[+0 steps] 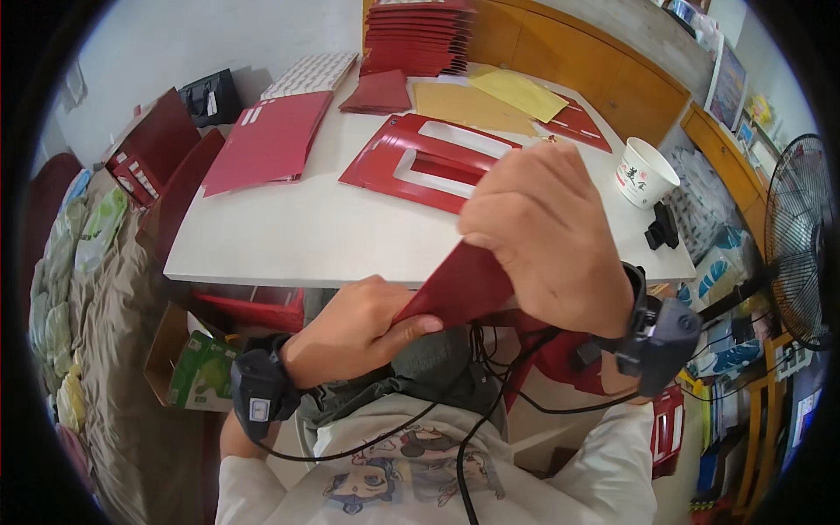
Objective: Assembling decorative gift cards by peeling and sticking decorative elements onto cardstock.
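My left hand (pixel 367 325) grips the lower left edge of a dark red card piece (pixel 459 289), thumb on top. At its upper right end my right hand (pixel 548 230) is closed on the same piece, knuckles upward. The piece is held tilted, just off the front edge of the white table (pixel 282 243); part of it is hidden by my right hand. Beyond it on the table lies a glossy red folded cardboard sheet (pixel 380 161) with white-edged cut-outs, partly covered by my right hand. Both my wrists wear black devices with cables.
Pink-red flat cards (pixel 275 141), small red pieces (pixel 377 92) and a tall red stack (pixel 417 39) occupy the table's left and back. Yellow sheets (pixel 518 92) lie behind. A paper cup (pixel 646 172) and black clip-like object (pixel 663 226) sit right, near a fan (pixel 797 243).
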### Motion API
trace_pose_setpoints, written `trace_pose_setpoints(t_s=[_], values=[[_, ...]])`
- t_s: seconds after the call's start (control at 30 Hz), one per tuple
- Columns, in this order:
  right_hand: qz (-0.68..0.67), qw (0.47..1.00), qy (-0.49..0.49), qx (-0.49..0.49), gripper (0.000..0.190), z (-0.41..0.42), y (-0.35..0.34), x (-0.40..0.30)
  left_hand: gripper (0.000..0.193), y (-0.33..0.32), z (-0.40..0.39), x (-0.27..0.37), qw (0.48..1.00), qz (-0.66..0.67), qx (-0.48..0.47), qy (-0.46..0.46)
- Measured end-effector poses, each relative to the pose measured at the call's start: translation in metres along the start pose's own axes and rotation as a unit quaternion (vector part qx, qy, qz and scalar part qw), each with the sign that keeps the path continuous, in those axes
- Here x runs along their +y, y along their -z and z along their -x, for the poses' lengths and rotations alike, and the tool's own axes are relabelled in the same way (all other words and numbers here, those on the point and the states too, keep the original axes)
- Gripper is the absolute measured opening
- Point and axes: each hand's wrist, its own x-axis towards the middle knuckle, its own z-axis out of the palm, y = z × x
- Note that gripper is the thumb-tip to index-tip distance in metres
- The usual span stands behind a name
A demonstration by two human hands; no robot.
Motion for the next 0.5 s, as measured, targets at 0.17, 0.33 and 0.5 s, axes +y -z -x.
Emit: trace_pose_setpoints(t_s=[0.17, 0.33, 0.5], values=[[0.150, 0.976, 0.030, 0.153, 0.038, -0.004, -0.005, -0.007, 0.020, -0.013, 0.006, -0.005, 0.981, 0.080, 0.179, 0.007], [0.060, 0.958, -0.245, 0.133, 0.070, 0.049, -0.028, -0.033, 0.018, -0.009, 0.011, -0.015, 0.957, 0.204, 0.204, -0.016], [-0.106, 0.951, -0.262, 0.129, 0.071, 0.051, -0.036, -0.032, 0.019, -0.003, 0.007, -0.007, 0.994, 0.086, 0.063, -0.041]])
